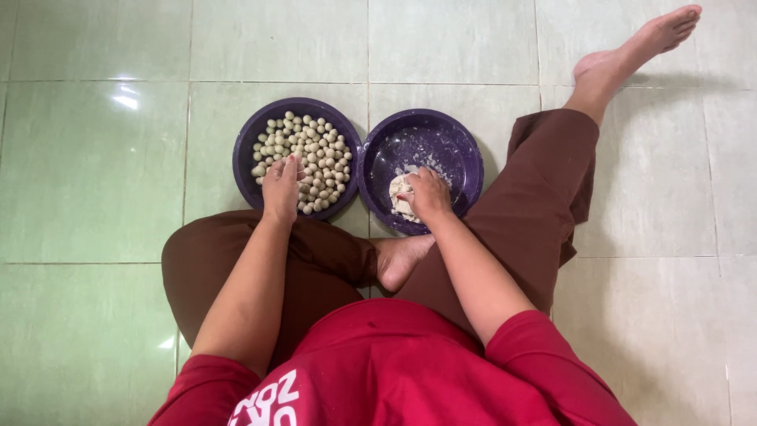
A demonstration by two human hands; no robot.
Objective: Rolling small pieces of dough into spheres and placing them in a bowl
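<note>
In the right bowl (pixel 465 150), right hand (pixel 428 194) half hides dough (pixel 398 197).

Two purple bowls (pixel 246 142) hold pale cream dough balls (pixel 311 154) on glossy pale green floor tiles (pixel 87 173).

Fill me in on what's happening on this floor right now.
A person sits on the tiled floor with two purple bowls in front. The left hand rests over the left bowl, which holds many small pale dough balls. The right hand presses on a lump of dough in the right bowl.
</note>
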